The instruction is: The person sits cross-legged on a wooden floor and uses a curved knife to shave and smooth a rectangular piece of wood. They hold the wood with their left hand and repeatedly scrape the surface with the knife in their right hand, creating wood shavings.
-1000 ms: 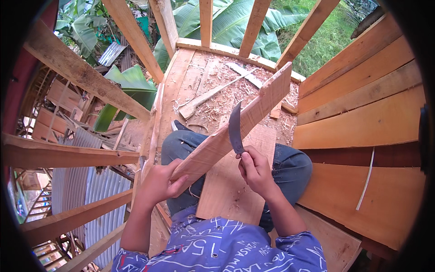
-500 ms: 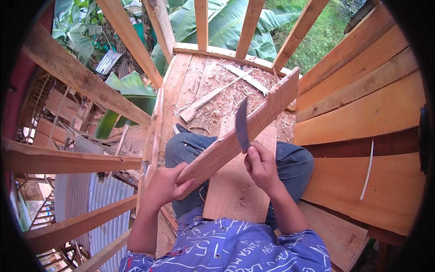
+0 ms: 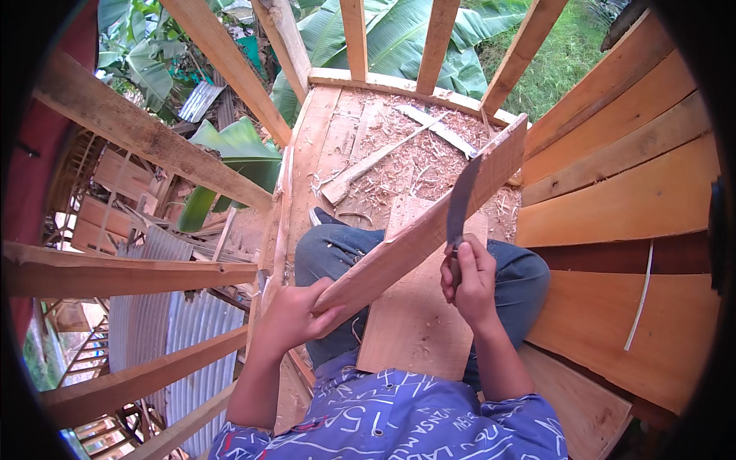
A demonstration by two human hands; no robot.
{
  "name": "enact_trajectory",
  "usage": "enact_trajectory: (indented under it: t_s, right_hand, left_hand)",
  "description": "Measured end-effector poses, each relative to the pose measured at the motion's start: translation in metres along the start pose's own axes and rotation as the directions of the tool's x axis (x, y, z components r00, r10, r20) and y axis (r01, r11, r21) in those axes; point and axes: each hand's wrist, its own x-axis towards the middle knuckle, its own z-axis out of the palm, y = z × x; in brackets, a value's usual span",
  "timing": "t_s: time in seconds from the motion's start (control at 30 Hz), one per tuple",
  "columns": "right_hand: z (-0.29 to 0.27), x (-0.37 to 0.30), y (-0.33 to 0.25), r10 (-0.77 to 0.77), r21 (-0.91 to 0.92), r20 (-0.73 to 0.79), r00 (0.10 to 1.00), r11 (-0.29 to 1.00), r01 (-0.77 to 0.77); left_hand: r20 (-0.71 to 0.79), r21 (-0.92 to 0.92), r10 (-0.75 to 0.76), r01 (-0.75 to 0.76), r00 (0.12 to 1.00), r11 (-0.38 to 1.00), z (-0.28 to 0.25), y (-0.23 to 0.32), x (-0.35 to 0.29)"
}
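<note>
Pale wood runs slantwise across the lap: a long plank (image 3: pixel 429 230), its near end clamped in the left hand (image 3: pixel 295 314), its far end raised toward the plank wall (image 3: pixel 621 199) at the right; the left hand's fingers are wrapped round the lower edge, thumb on top, a firm closed grip. The right hand (image 3: pixel 469 280) is closed round the handle of a dark-bladed machete (image 3: pixel 460 203), the blade standing upright with its edge against the plank's upper edge, about midway along its length. Under the plank lies a wider board (image 3: pixel 418 322) across the knees; the legs in blue jeans (image 3: pixel 337 253) show on either side of it; wood shavings (image 3: pixel 418 165) litter the floor (image 3: pixel 322 146) ahead, among which lie a narrow batten (image 3: pixel 368 165) and a flat offcut (image 3: pixel 437 130).

The step in hand looks like trimming the plank's edge, and it seems to ask for short, shallow strokes that run away from the body and along the grain; the blade should meet the wood at a low angle, so that it pares rather than splits. The holding hand is best kept well behind the blade's path, as it is now; the plank's lower end would do well braced against the thigh, so that it cannot twist; a slip toward the knee looks the chief risk.
</note>
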Motion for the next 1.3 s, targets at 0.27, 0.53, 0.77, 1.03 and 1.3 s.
enact_trajectory:
  t_s: [0.27, 0.53, 0.77, 1.03, 1.3]
  right_hand:
    - [0.011, -0.012, 0.006, 0.048, -0.273, 0.227, 0.973, 0.962, 0.016]
    - [-0.009, -0.006, -0.006, -0.065, -0.348, 0.154, 0.986, 0.93, 0.116]
    - [-0.004, -0.019, -0.005, 0.002, -0.365, 0.194, 0.981, 0.928, 0.07]
    - [-0.006, -0.015, -0.02, 0.116, -0.121, -0.051, 0.992, 0.985, -0.122]
    - [0.001, -0.034, -0.001, -0.283, -0.61, 0.191, 0.94, 0.716, 0.34]
  left_hand:
    - [0.02, -0.003, -0.029, 0.029, 0.999, 1.0, 0.001, -0.002, 0.003]
    - [-0.019, 0.032, -0.03, 0.031, 0.999, 0.999, 0.005, 0.015, -0.002]
    - [-0.046, 0.041, -0.039, 0.041, 0.998, 0.998, 0.006, 0.02, 0.002]
    - [-0.033, 0.087, -0.068, 0.07, 0.997, 0.994, 0.008, 0.02, -0.002]
    - [-0.083, 0.045, -0.064, 0.068, 0.995, 0.997, 0.013, 0.032, -0.005]
